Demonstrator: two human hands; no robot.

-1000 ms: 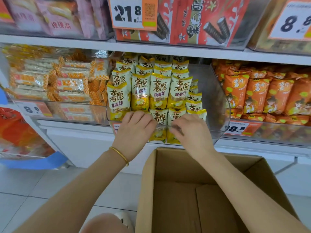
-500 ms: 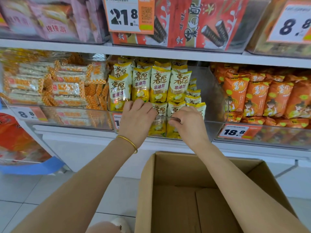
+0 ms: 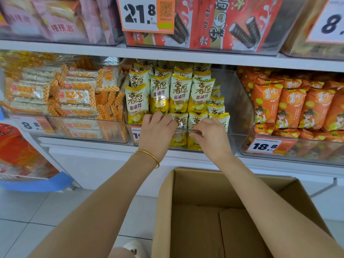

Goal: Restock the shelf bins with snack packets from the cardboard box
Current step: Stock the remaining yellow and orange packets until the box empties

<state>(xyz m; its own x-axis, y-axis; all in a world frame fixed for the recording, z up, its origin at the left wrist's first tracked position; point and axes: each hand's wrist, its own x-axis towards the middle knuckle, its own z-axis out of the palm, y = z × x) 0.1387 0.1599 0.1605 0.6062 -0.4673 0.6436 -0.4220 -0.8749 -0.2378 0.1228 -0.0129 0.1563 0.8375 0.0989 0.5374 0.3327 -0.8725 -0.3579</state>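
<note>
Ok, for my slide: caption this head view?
Left hand and right hand reach among yellow snack packets in a clear shelf bin, cardboard box below.

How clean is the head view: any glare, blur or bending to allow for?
Head view: light soft and even; pale sheen on the clear bin's side wall; shelf edge bows slightly from the wide-angle lens; yellow packets sharp, pink packs top left slightly soft.

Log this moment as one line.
phase: tidying yellow snack packets in middle bin; left hand: touching front row; right hand: at bin rim; cardboard box: no packets in view
</note>
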